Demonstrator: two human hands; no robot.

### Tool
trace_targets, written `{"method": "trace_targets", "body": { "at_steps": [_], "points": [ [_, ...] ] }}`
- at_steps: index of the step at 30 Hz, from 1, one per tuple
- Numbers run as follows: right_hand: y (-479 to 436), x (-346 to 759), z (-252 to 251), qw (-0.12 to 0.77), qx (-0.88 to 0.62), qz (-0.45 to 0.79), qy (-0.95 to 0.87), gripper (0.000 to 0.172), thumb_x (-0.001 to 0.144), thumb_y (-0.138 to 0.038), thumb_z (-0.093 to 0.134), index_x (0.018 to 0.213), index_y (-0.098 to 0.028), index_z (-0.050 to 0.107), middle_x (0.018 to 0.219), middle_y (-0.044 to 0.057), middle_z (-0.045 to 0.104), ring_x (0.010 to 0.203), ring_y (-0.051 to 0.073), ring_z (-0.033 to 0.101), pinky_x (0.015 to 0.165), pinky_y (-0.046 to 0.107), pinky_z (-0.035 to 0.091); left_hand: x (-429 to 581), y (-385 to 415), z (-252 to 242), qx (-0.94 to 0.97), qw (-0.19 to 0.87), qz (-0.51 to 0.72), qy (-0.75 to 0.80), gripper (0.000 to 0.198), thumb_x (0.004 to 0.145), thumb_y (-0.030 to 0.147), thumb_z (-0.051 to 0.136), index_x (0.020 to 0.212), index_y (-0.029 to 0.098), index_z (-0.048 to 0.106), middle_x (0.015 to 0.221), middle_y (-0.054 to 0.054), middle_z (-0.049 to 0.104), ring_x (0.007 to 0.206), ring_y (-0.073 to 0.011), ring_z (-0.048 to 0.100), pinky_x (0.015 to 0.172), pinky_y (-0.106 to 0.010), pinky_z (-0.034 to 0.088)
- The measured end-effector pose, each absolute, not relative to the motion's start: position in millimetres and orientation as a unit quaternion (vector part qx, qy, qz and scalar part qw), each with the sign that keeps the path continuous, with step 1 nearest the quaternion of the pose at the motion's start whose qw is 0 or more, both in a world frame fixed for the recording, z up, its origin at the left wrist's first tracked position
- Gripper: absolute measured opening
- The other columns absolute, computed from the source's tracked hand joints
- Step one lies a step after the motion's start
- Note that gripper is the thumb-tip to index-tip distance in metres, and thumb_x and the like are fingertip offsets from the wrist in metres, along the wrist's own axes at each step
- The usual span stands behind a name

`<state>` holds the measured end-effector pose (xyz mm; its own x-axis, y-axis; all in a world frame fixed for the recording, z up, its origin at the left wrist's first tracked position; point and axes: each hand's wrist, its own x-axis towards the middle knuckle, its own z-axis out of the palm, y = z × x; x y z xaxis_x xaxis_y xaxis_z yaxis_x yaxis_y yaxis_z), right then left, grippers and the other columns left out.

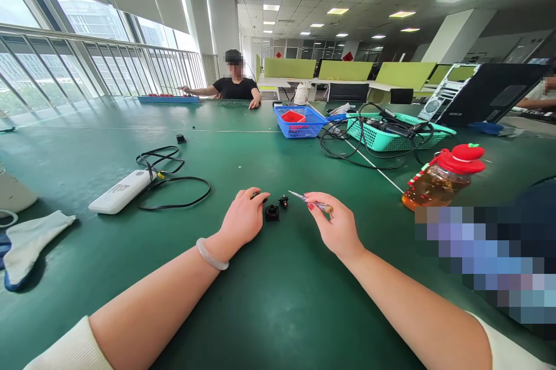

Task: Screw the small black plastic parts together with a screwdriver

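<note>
a: the left hand?
b: its grip is closed on a black piece, low on the bench.
a: the right hand?
b: grip clamped on a screwdriver, the tip near a small part. a ring lies between the hands. farther back, a basket.

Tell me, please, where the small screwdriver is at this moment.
In the head view, the small screwdriver is in the right hand, just right of centre, its tip pointing left toward the small black parts by the left hand.
</note>
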<state>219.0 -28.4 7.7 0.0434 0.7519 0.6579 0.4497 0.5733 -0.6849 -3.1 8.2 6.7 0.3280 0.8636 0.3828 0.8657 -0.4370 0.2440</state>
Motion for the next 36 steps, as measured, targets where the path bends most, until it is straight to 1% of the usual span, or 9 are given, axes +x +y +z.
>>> {"method": "trace_targets", "body": {
  "at_steps": [5,9,12,18,21,25,28,32,36],
  "points": [
    [-25.7,218.4,6.6,0.555,-0.475,0.152,-0.666,0.016,0.091,-0.034,0.056,0.092,-0.024,0.068,0.102,0.007,0.074,0.095,0.022,0.069,0.085,0.037,0.056,-3.4,7.4,9.7,-0.811,-0.005,-0.167,-0.561,0.04,0.09,0.016,0.037,0.11,0.021,0.072,0.122,-0.009,0.068,0.107,-0.0291,0.061,0.095,-0.046,0.051],
    [-27.7,217.7,8.4,0.552,-0.476,0.156,-0.667,0.017,0.091,-0.034,0.055,0.092,-0.023,0.068,0.102,0.007,0.074,0.094,0.021,0.069,0.084,0.036,0.055,-1.6,5.1,12.5,-0.824,-0.041,-0.215,-0.522,0.036,0.094,0.026,0.038,0.116,0.022,0.066,0.118,-0.006,0.069,0.113,-0.027,0.057,0.102,-0.047,0.046],
    [-28.2,217.5,8.9,0.546,-0.474,0.155,-0.673,0.017,0.092,-0.033,0.055,0.093,-0.023,0.068,0.101,0.007,0.074,0.094,0.021,0.069,0.085,0.036,0.055,-0.3,3.7,11.5,-0.859,-0.081,-0.236,-0.447,0.032,0.092,0.038,0.049,0.117,0.023,0.061,0.121,-0.007,0.066,0.118,-0.0261,0.054,0.106,-0.046,0.044],
    [-28.6,216.8,8.1,0.539,-0.475,0.188,-0.67,0.017,0.091,-0.035,0.056,0.092,-0.023,0.068,0.101,0.007,0.074,0.093,0.022,0.069,0.086,0.038,0.055,-0.6,2.6,11.4,-0.833,-0.075,-0.227,-0.499,0.022,0.086,0.03,0.054,0.104,0.02,0.061,0.106,-0.01,0.068,0.106,-0.0284,0.059,0.094,-0.047,0.05],
    [-30.4,215.6,9.1,0.543,-0.45,0.238,-0.667,0.019,0.091,-0.039,0.058,0.09,-0.023,0.068,0.099,0.007,0.074,0.09,0.021,0.07,0.083,0.036,0.056,-1.4,1.9,12.3,-0.824,-0.071,-0.23,-0.514,0.036,0.083,0.028,0.055,0.118,0.019,0.058,0.116,-0.011,0.067,0.114,-0.0297,0.056,0.1,-0.049,0.046],
    [-31.8,216.4,11.1,0.582,-0.43,0.245,-0.645,0.021,0.092,-0.041,0.057,0.09,-0.023,0.067,0.097,0.007,0.073,0.093,0.022,0.069,0.085,0.037,0.056,-1.7,0.2,11.7,-0.847,-0.096,-0.212,-0.479,0.054,0.086,0.044,0.056,0.136,0.028,0.048,0.133,-0.007,0.06,0.127,-0.0311,0.048,0.107,-0.054,0.038],
    [-29.4,219.5,9.1,0.607,-0.447,0.211,-0.622,0.022,0.093,-0.041,0.055,0.091,-0.023,0.067,0.096,0.007,0.073,0.091,0.022,0.068,0.084,0.037,0.055,-1.9,0.6,11.8,-0.858,-0.108,-0.194,-0.463,0.045,0.088,0.05,0.052,0.129,0.03,0.054,0.132,-0.005,0.061,0.126,-0.0306,0.047,0.107,-0.055,0.037],
    [-24.7,221.6,3.5,0.604,-0.458,0.182,-0.627,0.021,0.094,-0.039,0.054,0.093,-0.023,0.066,0.096,0.007,0.072,0.09,0.021,0.068,0.083,0.038,0.055,-1.3,2.3,13.1,-0.86,-0.11,-0.188,-0.461,0.028,0.091,0.044,0.051,0.112,0.028,0.059,0.119,-0.004,0.066,0.116,-0.028,0.053,0.103,-0.052,0.04],
    [-23.9,217.5,3.0,0.582,-0.437,0.105,-0.677,0.015,0.094,-0.031,0.053,0.092,-0.023,0.065,0.097,0.007,0.072,0.091,0.021,0.068,0.085,0.037,0.055,0.4,1.6,11.9,-0.869,-0.099,-0.184,-0.448,0.022,0.092,0.04,0.05,0.106,0.025,0.057,0.11,-0.005,0.067,0.114,-0.0274,0.053,0.101,-0.051,0.041]
  ]
}}
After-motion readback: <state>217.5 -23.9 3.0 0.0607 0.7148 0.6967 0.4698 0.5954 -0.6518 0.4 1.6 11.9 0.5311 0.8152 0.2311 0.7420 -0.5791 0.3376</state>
